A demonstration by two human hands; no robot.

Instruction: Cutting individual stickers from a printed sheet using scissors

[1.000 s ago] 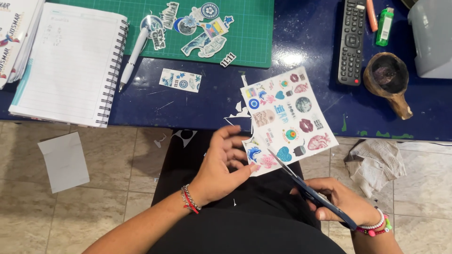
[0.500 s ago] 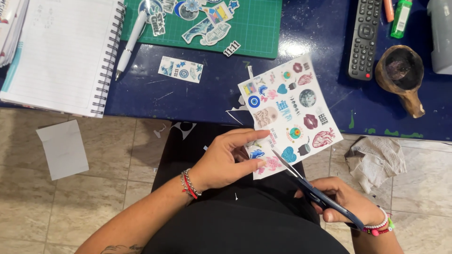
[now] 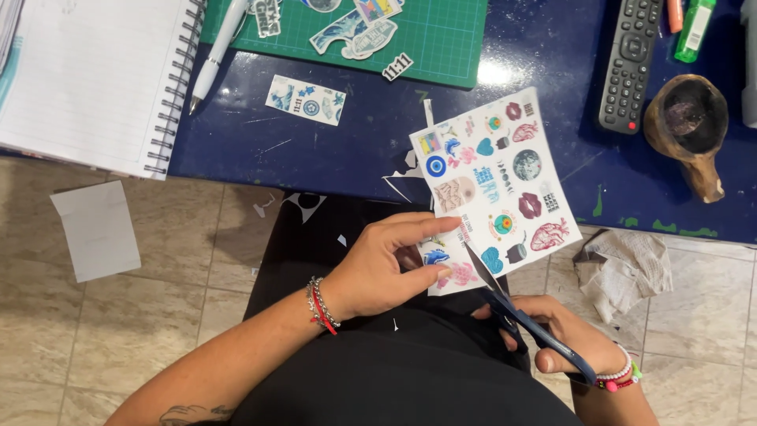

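Observation:
My left hand pinches the lower left corner of a white sticker sheet printed with several small coloured pictures. The sheet is held over my lap, its top edge above the dark blue table. My right hand grips dark blue scissors, whose blades point up and left into the sheet's bottom edge, just right of my left fingers. Bead bracelets circle both wrists.
On the table lie a green cutting mat with cut-out stickers, a small sticker strip, a spiral notebook with a white pen, a remote control and a wooden cup. Paper scraps and a crumpled cloth lie on the tiled floor.
The view has shifted so table and sheet sit higher and further right. My left fingers have moved along the sheet's corner, and the scissor blades have advanced into its lower edge.

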